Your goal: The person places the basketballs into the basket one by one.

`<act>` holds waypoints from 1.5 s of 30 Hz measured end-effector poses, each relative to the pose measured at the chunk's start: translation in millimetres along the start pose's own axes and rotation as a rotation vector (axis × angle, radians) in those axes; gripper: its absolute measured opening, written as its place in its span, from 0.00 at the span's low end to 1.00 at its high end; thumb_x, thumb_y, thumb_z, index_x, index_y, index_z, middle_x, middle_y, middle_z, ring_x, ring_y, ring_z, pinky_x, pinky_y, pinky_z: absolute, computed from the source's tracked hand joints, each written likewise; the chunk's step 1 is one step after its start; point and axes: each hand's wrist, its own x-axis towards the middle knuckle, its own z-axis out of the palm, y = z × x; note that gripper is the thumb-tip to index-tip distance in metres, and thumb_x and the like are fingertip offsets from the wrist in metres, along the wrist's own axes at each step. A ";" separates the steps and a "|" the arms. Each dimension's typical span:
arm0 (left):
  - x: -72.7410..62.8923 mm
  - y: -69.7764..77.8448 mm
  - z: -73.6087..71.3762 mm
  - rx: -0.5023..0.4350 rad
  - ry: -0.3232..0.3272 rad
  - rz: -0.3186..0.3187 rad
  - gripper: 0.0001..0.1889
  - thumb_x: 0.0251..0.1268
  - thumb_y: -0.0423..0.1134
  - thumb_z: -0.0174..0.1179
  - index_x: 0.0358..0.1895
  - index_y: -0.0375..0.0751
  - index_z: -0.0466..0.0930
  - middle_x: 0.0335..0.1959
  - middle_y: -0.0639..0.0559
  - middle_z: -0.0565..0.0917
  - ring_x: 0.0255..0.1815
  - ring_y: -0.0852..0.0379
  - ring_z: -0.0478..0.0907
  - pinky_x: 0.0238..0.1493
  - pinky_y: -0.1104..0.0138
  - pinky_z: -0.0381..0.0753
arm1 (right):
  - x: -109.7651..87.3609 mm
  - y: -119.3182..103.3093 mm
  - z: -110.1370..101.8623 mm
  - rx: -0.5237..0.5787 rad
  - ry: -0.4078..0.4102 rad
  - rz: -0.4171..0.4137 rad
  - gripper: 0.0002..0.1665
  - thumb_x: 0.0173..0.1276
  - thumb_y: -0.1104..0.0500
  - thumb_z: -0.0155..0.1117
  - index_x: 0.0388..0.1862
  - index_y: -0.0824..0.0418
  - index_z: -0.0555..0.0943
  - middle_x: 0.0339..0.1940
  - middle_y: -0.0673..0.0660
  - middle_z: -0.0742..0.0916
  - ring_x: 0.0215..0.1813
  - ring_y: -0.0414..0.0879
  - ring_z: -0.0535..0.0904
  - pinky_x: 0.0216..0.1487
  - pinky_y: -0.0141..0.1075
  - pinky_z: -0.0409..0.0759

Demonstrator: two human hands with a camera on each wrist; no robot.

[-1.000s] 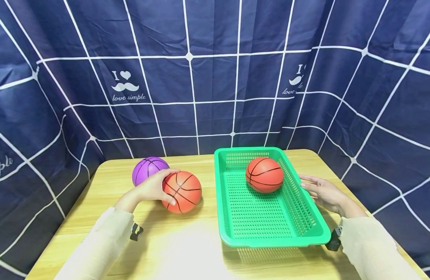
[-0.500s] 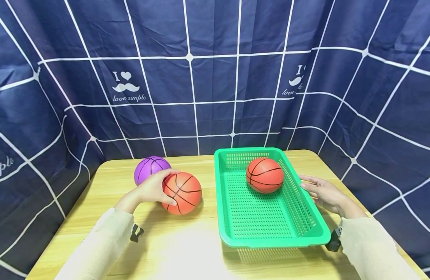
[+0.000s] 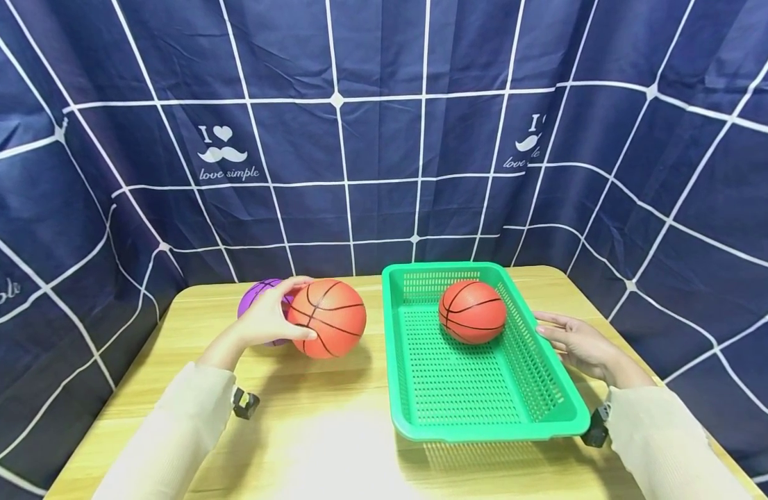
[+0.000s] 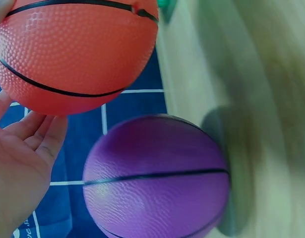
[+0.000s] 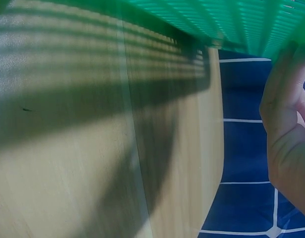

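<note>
My left hand [image 3: 265, 319] grips an orange toy basketball [image 3: 330, 319] from its left side, thumb in front and fingers behind. The ball is raised above the table, its shadow lying below. Partly hidden behind this hand is a purple basketball [image 3: 253, 300]; the left wrist view shows it whole on the table, apart from the orange one. A green plastic basket [image 3: 484, 433] stands to the right with another orange-red basketball [image 3: 473, 314] inside, near its far right. Against the basket's right outer side rest the nearly straight fingers of my right hand [image 3: 580, 348].
A light wooden table [image 3: 321, 444] carries everything. Dark blue cloth [image 3: 384, 139] with white lines hangs behind it and along both sides. Each wrist bears a small black device [image 3: 244, 404], the right one close to the basket's near right corner.
My left hand has lifted the orange basketball off the table, and it now covers more of the purple one. The right hand and the basket have stayed in place.
</note>
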 end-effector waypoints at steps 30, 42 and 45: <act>90.0 96.3 75.5 -0.373 -0.044 0.171 0.40 0.37 0.30 0.76 0.62 0.38 0.70 0.52 0.42 0.79 0.51 0.52 0.76 0.49 0.60 0.79 | -2.7 -0.2 -1.5 -0.004 0.005 0.022 0.41 0.76 0.58 0.50 0.74 0.72 0.42 0.50 0.42 0.82 0.52 0.36 0.78 0.51 0.37 0.78; 111.6 126.2 114.7 -0.342 -0.211 0.123 0.40 0.37 0.36 0.77 0.61 0.46 0.69 0.53 0.49 0.78 0.52 0.58 0.74 0.47 0.65 0.79 | -2.2 -2.1 0.7 0.021 -0.010 0.001 0.36 0.76 0.60 0.49 0.74 0.72 0.46 0.52 0.42 0.81 0.53 0.37 0.78 0.51 0.37 0.78; 115.6 133.0 121.8 -0.313 -0.245 0.113 0.41 0.38 0.38 0.78 0.62 0.48 0.69 0.52 0.52 0.78 0.52 0.60 0.73 0.47 0.66 0.78 | -1.7 -1.6 0.4 -0.012 -0.002 -0.001 0.37 0.76 0.59 0.49 0.74 0.72 0.46 0.51 0.42 0.81 0.53 0.36 0.77 0.51 0.37 0.78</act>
